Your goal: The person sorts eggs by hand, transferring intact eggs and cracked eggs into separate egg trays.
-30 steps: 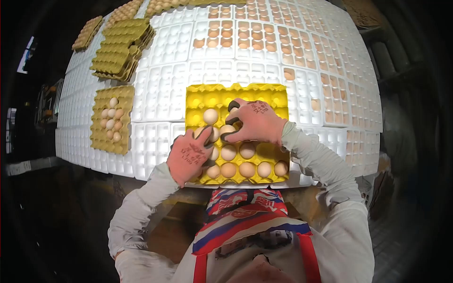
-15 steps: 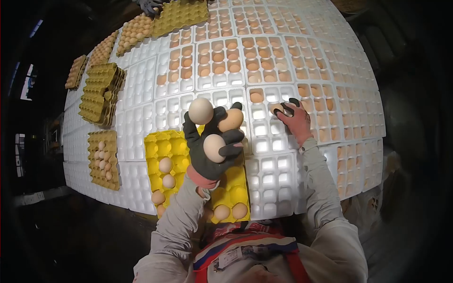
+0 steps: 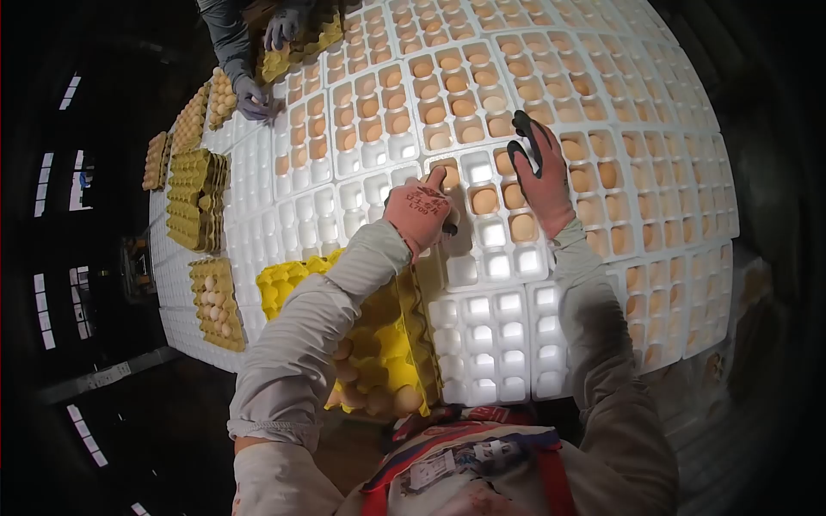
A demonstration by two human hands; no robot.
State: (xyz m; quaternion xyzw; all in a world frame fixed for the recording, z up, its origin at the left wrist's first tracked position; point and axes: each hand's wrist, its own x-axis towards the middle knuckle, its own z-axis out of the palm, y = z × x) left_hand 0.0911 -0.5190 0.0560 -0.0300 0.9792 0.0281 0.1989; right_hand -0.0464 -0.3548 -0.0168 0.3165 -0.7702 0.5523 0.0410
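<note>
My left hand (image 3: 422,211), in a pink glove with dark palm and fingers, is palm down over a white foam egg tray (image 3: 462,273). Its fingers curl under and mostly hide; what they hold, if anything, is not visible. One fingertip lies by a brown egg (image 3: 446,175) in the tray's corner cell. My right hand (image 3: 545,176), gloved alike, is over the tray's right edge with thumb and fingers apart and nothing between them. Near its thumb an egg (image 3: 505,161) sits in a cell. More eggs rest below, including one egg (image 3: 484,200) and another egg (image 3: 522,227).
A yellow egg tray (image 3: 379,344) with several eggs lies partly under my left forearm. Foam trays of eggs (image 3: 460,107) spread across the table. Stacked cardboard trays (image 3: 196,202) stand left. At the far left edge a co-worker's gloved hands (image 3: 252,99) are near another tray.
My left hand has turned from palm up, with three eggs showing, to palm down over the foam tray. My right hand has let go of its egg. More eggs sit in the tray.
</note>
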